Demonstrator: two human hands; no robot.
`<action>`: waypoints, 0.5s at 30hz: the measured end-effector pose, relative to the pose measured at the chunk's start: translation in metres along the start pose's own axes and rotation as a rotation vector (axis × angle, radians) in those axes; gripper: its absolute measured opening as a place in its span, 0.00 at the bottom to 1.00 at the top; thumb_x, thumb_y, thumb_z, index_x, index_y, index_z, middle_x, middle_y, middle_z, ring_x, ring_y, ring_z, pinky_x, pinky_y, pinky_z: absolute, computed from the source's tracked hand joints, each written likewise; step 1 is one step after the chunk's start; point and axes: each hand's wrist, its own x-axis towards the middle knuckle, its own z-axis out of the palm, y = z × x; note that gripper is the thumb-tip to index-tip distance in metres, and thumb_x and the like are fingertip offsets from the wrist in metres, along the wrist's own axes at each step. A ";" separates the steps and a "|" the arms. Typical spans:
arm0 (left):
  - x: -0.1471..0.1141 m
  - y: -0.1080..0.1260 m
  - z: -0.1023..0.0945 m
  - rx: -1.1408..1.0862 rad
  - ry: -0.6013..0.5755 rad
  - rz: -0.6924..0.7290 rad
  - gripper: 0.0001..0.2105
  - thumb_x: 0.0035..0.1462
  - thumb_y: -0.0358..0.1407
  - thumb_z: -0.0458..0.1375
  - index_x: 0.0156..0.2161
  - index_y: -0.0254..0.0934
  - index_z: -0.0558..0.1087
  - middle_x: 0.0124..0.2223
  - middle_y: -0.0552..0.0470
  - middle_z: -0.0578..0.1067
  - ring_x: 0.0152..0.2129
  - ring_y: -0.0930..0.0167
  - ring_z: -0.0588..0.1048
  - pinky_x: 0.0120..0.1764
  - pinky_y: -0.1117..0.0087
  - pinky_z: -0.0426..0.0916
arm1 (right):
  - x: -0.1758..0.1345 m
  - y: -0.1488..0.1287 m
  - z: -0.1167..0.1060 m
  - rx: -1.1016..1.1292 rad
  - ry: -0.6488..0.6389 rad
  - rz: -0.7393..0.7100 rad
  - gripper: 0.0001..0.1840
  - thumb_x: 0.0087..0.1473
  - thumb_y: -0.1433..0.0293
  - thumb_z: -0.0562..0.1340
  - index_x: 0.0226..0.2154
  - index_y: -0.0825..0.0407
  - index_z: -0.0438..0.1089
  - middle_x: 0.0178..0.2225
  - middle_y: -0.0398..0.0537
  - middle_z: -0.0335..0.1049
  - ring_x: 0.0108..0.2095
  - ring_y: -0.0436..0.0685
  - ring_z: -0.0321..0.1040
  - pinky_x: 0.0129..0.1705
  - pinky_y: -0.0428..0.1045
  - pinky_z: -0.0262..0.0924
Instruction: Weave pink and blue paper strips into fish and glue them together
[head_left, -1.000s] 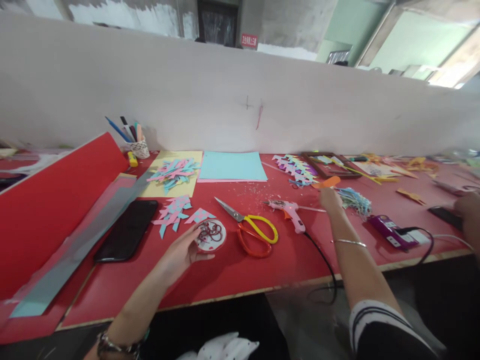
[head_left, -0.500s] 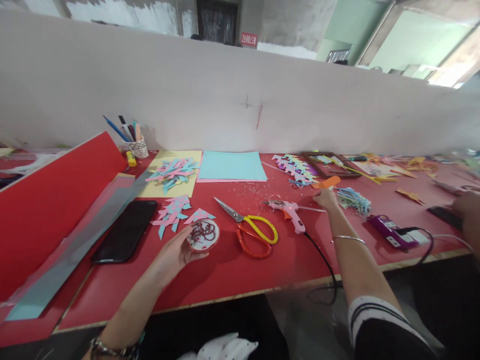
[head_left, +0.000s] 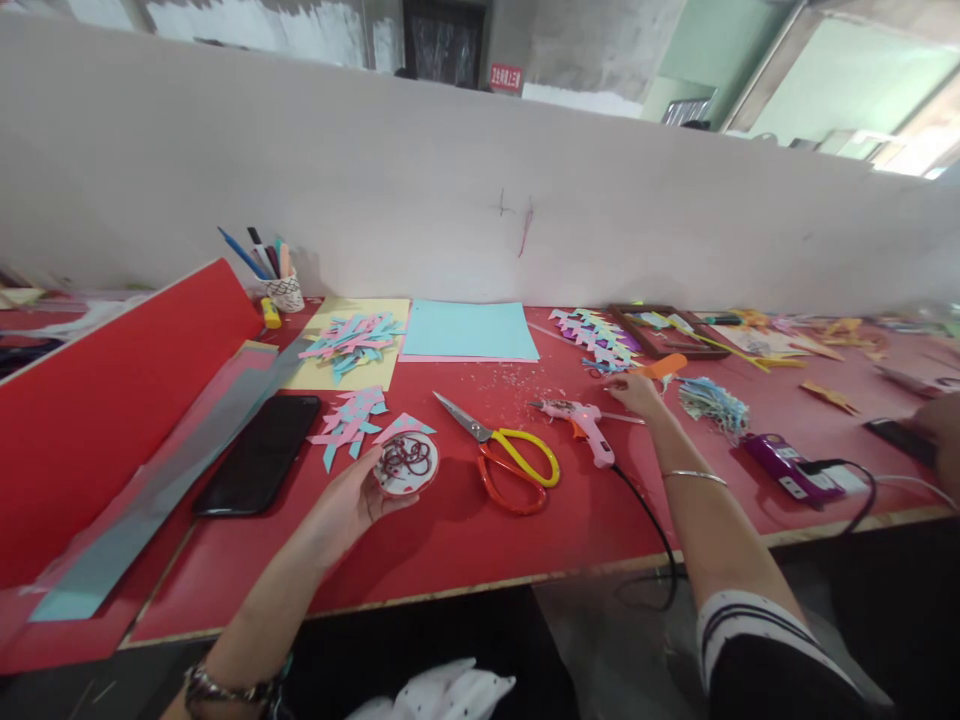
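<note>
My left hand is wrapped round a small white cup, tilted so its mouth faces me. Dark red cords lie curled inside it. Farther right, my right hand reaches across the table, fingers pinched together; whatever is between them is too small to make out. Just left of its fingertips are the folded paper strips in pastel colours. An orange flat piece shows right behind the hand. Below it lies a pink glue gun with a clear stick in its back.
Scissors with red and yellow handles lie mid-table. Nearby are a black phone, folded paper pieces, blue sheets, a pen cup, a tassel bundle and a purple power strip. Another person's hand is at far right.
My right hand has moved left, from beside the orange piece toward the folded strips. My left hand keeps holding the cup. The view has shifted slightly.
</note>
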 end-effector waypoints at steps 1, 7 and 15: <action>0.000 0.000 -0.001 -0.002 -0.004 -0.001 0.10 0.56 0.26 0.48 0.36 0.31 0.71 0.28 0.49 0.77 0.24 0.69 0.77 0.29 0.67 0.75 | 0.000 0.000 -0.001 -0.010 -0.035 0.019 0.16 0.56 0.64 0.55 0.46 0.53 0.63 0.47 0.50 0.63 0.42 0.54 0.64 0.42 0.54 0.63; 0.000 -0.001 -0.001 -0.007 -0.004 -0.019 0.12 0.56 0.26 0.48 0.43 0.31 0.70 0.29 0.47 0.78 0.24 0.69 0.77 0.29 0.67 0.74 | -0.002 -0.007 -0.009 -0.057 -0.125 0.086 0.06 0.52 0.69 0.59 0.30 0.55 0.70 0.32 0.47 0.70 0.34 0.51 0.67 0.39 0.51 0.63; 0.000 0.002 -0.002 0.002 0.011 -0.005 0.10 0.57 0.27 0.47 0.39 0.31 0.70 0.28 0.50 0.77 0.24 0.70 0.76 0.28 0.69 0.75 | 0.002 -0.018 -0.008 -0.041 -0.125 0.091 0.15 0.56 0.64 0.55 0.45 0.53 0.63 0.46 0.50 0.64 0.41 0.53 0.65 0.41 0.54 0.63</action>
